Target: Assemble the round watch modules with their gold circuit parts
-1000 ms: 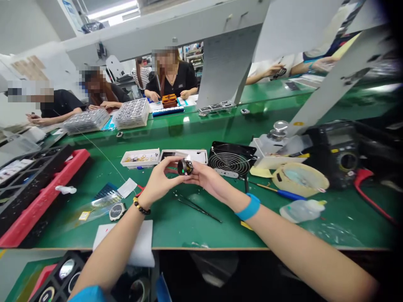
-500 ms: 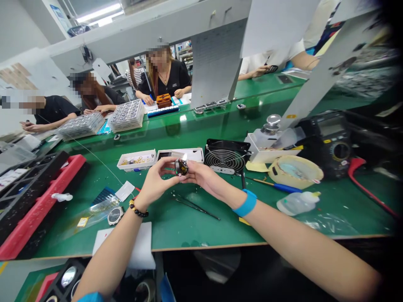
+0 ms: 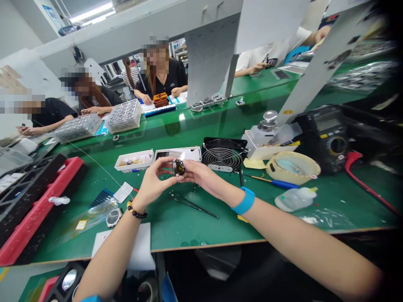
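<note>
A small round watch case [image 3: 179, 167] with dark and gold inner parts is held up between both hands over the green table. My left hand [image 3: 157, 179] grips its left side between thumb and fingers. From the right, my right hand [image 3: 201, 176] pinches its other edge, the fingertips partly hidden behind it. Below the hands, black tweezers [image 3: 195, 206] lie on the table. A round watch part [image 3: 113, 217] rests near my left wrist, beside a clear plastic bag [image 3: 91, 222].
Behind the hands stand a white parts box [image 3: 134, 162] and a black fan [image 3: 223, 155]. At right are a yellowish dish [image 3: 293, 167], a squeeze bottle [image 3: 296, 199] and a multimeter [image 3: 327, 140]. A red-black tray [image 3: 40, 209] lies left. People sit across the table.
The view has shifted slightly, so the table items sit a little further left. Both hands still hold the watch case. Across the table at right, a person's arm has moved up.
</note>
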Tool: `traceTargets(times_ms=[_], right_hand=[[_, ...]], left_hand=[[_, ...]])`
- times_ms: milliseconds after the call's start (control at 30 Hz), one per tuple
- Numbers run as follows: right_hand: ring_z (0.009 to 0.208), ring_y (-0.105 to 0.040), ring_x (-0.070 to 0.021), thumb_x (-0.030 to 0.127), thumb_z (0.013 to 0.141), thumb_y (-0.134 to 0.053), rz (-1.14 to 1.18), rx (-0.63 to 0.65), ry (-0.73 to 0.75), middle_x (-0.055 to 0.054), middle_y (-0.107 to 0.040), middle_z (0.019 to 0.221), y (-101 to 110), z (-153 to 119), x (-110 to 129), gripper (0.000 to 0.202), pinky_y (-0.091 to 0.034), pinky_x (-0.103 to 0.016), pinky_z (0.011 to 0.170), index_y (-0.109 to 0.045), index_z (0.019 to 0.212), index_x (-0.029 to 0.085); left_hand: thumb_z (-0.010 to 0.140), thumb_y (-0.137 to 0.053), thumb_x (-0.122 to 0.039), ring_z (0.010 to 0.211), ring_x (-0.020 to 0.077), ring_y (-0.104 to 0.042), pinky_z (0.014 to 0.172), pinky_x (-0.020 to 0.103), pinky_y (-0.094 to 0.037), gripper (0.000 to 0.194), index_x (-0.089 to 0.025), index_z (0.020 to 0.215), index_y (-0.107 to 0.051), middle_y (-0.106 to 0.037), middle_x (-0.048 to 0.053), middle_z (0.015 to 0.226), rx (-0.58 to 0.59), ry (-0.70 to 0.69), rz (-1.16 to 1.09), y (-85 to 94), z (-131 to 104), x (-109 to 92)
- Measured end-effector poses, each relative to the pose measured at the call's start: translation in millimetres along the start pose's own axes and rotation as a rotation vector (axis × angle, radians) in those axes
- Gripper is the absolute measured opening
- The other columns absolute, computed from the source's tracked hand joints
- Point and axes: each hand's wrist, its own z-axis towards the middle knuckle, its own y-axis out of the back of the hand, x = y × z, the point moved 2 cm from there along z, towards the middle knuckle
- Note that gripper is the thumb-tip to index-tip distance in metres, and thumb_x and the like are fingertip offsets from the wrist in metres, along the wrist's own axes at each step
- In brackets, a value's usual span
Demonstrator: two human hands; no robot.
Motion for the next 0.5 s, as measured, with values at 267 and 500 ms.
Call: traceTargets(times_ms=[267,500], right_hand=[[0.082,-0.074,-0.0139,0.058,0.082,-0.082,0.012,0.016,0.023,-0.006,-0.076,0.094,5.1,3.9,-4.6,0.048,-0.062,-0.024,0.081,-0.069,0.102,0.016],[0.073,-0.071,-0.0148,0.058,0.068,-0.091,0.029,-0.019,-0.035,-0.001,-0.072,0.080,2.1,0.8,1.1,0.052,-0.061,-0.027,0.074,-0.068,0.090,0.017]], left_hand=[[0.078,-0.090,-0.036,0.110,0.0215,-0.067,0.096,0.032,-0.059,0.054,-0.021,0.123,-0.066,-0.067,0.008,0.126,-0.054,-0.015,0.131,-0.7,1.1,0.9],[0.077,-0.085,-0.057,0.104,0.0275,-0.070,0.098,0.051,-0.059,0.051,-0.040,0.121,-0.065,-0.071,-0.007,0.121,-0.089,0.095,0.358,-5.3,-8.1,-5.7]])
